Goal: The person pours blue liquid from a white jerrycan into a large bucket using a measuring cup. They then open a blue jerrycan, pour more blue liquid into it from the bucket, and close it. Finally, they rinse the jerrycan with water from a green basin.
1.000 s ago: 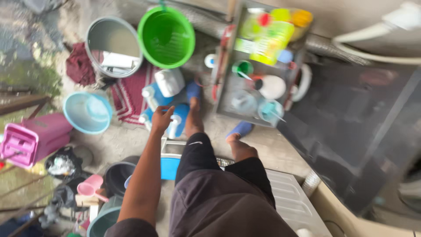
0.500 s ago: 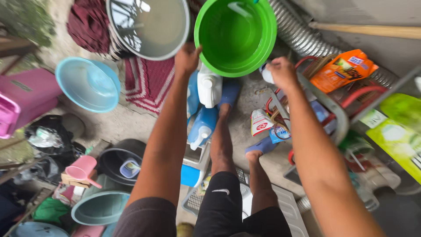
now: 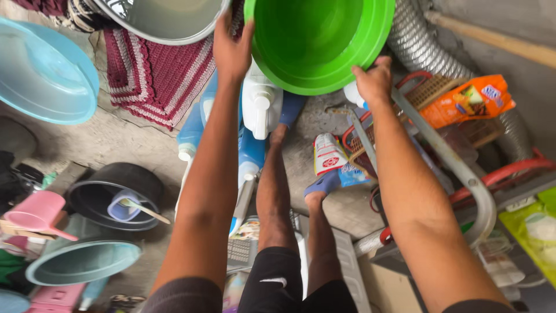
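While both hands grip the green basin [image 3: 315, 43] — lifting level.
Left hand [image 3: 233, 49] and right hand [image 3: 373, 81] clasp opposite rims — I'd keep it even, clear of the steel bowl [image 3: 162, 20].

Soft, even daylight with faint shadows (slight motion blur), wide-angle stretching toward the picture's edges.

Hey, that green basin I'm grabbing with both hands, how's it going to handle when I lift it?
The green basin looks like thin moulded plastic, so probably light for its size and slightly flexible at the rim. It appears empty, so little should slosh. Its glossy surface may be slippery if wet; your left hand and right hand on opposite edges should keep it from tipping.
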